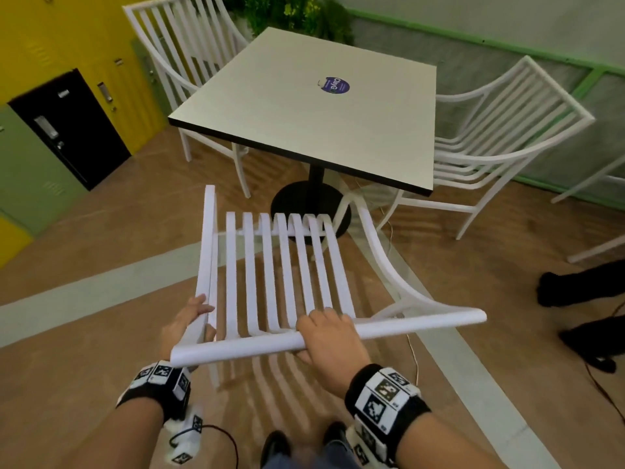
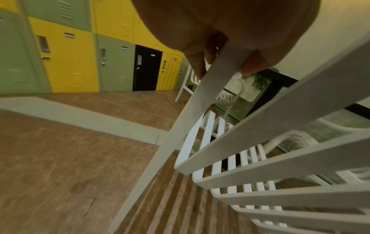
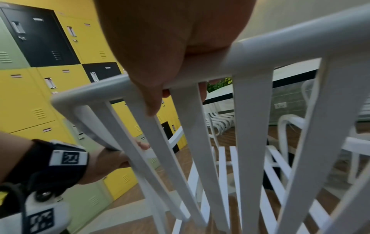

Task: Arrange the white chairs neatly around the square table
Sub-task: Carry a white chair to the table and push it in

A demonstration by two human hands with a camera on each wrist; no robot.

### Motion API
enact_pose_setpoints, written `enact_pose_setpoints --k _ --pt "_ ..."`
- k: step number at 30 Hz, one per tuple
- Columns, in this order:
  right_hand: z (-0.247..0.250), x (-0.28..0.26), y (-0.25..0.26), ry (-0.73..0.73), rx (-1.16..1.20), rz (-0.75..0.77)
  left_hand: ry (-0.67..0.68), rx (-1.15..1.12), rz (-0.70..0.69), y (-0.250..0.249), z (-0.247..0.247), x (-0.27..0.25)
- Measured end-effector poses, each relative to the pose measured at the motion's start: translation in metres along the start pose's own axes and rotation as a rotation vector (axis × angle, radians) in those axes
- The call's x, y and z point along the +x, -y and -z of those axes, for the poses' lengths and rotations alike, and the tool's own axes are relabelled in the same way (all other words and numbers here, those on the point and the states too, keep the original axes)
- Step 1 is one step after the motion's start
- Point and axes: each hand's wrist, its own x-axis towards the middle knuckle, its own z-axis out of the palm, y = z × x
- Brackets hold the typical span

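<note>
A white slatted chair stands in front of me, its seat facing the square table with a purple sticker. My left hand grips the left side rail of its back, fingers and thumb pinching the rail. My right hand is curled over the round top rail near the middle. A second white chair sits at the table's far left side. A third chair stands at the right side, angled.
Yellow, green and black lockers line the left wall. The table's black pedestal base lies just beyond the held chair. A person's dark shoes stand at the right. A green-trimmed wall and plants are behind.
</note>
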Motion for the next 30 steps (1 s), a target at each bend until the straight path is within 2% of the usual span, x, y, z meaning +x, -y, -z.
enact_pose_setpoints --k 3,5,8,9,10,11,12,13,14,16,17,19,22,24,27,30 --pt "-0.007 0.009 0.015 0.028 0.012 -0.008 -0.012 -0.208 0.202 -0.001 -0.005 0.005" --pt "-0.007 0.019 0.024 0.064 0.072 -0.013 0.065 -0.212 0.321 0.012 -0.008 0.016" --pt "-0.007 0.03 0.032 0.093 0.213 0.016 0.207 -0.223 0.62 0.043 -0.008 0.032" --pt "-0.008 0.032 0.032 0.094 0.27 0.021 0.186 -0.231 0.669 0.049 -0.007 0.033" --pt "-0.009 0.032 0.029 0.093 0.32 0.021 0.153 -0.234 0.712 0.043 -0.004 0.03" --pt "-0.01 0.031 0.025 0.096 0.344 0.022 0.062 -0.271 0.704 0.049 -0.007 0.035" --pt "-0.014 0.038 0.027 0.103 0.356 0.039 0.041 -0.285 0.73 0.041 0.002 0.033" --pt "-0.012 0.033 0.019 0.086 0.362 0.027 0.062 -0.275 0.703 0.04 -0.005 0.035" --pt "-0.012 0.029 0.012 0.058 0.363 0.019 0.177 -0.176 0.72 0.03 -0.005 0.031" --pt "-0.017 0.026 0.006 0.052 0.312 0.013 0.303 -0.001 0.737 0.056 -0.01 0.023" --pt "-0.018 0.022 0.002 0.053 0.283 0.001 0.328 0.124 0.723 0.057 -0.012 0.013" --pt "-0.017 0.013 -0.007 0.07 0.234 -0.028 0.309 0.32 0.611 0.021 -0.007 -0.012" --pt "-0.013 0.003 -0.025 0.092 0.17 -0.08 0.255 0.352 0.484 -0.041 -0.003 -0.048" --pt "-0.009 -0.003 -0.037 0.098 0.126 -0.101 0.246 0.362 0.377 -0.06 0.005 -0.066" --pt "-0.002 -0.014 -0.053 0.123 0.077 -0.137 0.301 0.425 0.115 -0.1 0.015 -0.089" --pt "0.007 -0.018 -0.063 0.178 0.078 -0.134 0.239 0.463 -0.148 -0.139 0.022 -0.095"
